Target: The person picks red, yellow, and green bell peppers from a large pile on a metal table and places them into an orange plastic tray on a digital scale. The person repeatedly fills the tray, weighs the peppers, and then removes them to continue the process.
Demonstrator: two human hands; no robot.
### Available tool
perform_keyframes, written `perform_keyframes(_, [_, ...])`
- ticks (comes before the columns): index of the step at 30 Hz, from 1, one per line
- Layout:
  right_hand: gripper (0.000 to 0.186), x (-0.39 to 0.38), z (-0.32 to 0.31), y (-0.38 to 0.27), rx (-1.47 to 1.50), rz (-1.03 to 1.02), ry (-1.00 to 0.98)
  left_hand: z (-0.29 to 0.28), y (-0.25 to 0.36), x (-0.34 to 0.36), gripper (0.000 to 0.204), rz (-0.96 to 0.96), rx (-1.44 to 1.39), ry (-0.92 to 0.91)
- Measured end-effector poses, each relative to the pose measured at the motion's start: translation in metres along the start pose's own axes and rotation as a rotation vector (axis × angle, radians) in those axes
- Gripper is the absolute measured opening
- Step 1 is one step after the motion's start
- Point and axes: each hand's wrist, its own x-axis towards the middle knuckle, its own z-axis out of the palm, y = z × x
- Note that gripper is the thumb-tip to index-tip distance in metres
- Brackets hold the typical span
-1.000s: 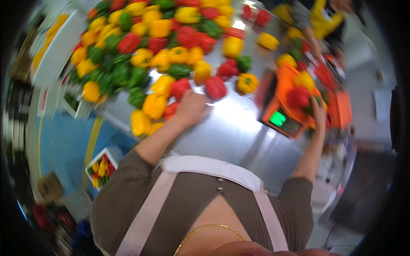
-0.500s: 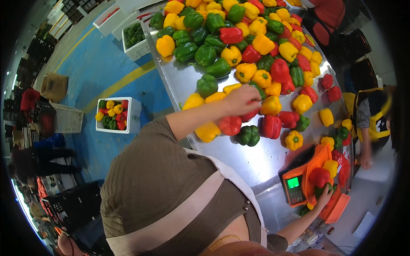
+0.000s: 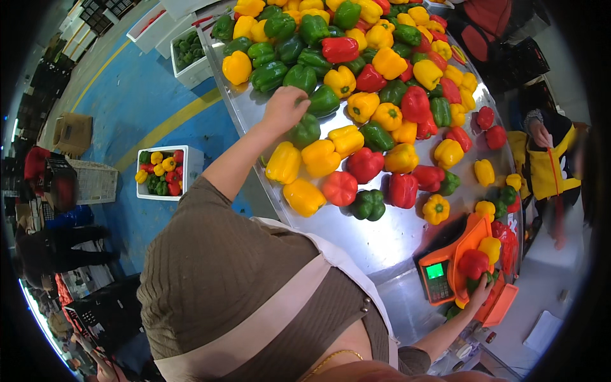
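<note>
My left hand (image 3: 286, 108) is curled among the green peppers (image 3: 323, 102) at the table's left part; whether its fingers hold anything is hidden. My right hand (image 3: 480, 288) grips a green pepper (image 3: 489, 276) in the pan of an orange scale (image 3: 463, 251), beside a red pepper (image 3: 473, 263) and a yellow pepper (image 3: 490, 250). The scale has a lit green display. Many red, yellow and green peppers cover the upper part of the steel table (image 3: 318, 248), with several yellow ones (image 3: 283, 163) just below my left hand.
A white box of mixed peppers (image 3: 165, 172) stands on the blue floor at left; boxes (image 3: 191, 58) and crates line the edges. At right a co-worker in a yellow-and-black garment (image 3: 547, 169) holds a red strip. Red net bags (image 3: 508, 245) lie beside the scale.
Over the last half second my left hand has moved up and leftward, away from the red peppers to the green ones. My right hand stays at the scale. The co-worker's hand has risen.
</note>
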Motion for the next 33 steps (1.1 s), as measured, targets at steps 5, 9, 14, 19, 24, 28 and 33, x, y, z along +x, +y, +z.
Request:
perform_keyframes(5, [0.068, 0.004, -0.005, 0.012, 0.101, 0.032, -0.021, 0.011, -0.021, 0.016, 0.016, -0.03, 0.084, 0.143])
perform_keyframes(9, [0.066, -0.001, -0.001, 0.002, 0.065, 0.03, -0.013, 0.011, -0.045, 0.048, 0.023, -0.122, 0.075, 0.226])
perform_keyframes(14, [0.062, -0.004, -0.005, 0.007, 0.073, 0.006, 0.003, 0.005, -0.081, 0.091, 0.044, -0.414, -0.161, 0.08])
perform_keyframes(19, [0.057, -0.011, -0.001, -0.001, 0.098, 0.052, -0.011, 0.002, -0.017, 0.1, 0.091, -0.317, 0.47, -0.371])
perform_keyframes(24, [0.051, -0.014, 0.007, -0.016, 0.209, 0.082, -0.015, 0.016, -0.006, 0.096, 0.08, -0.293, 0.603, -0.333])
perform_keyframes(28, [0.053, -0.018, 0.008, -0.021, 0.081, 0.047, 0.034, 0.011, -0.002, 0.087, 0.069, -0.239, 0.539, -0.318])
perform_keyframes(33, [0.055, -0.011, 0.004, 0.004, 0.074, -0.007, 0.034, 0.013, -0.009, 0.069, 0.05, -0.136, 0.294, -0.072])
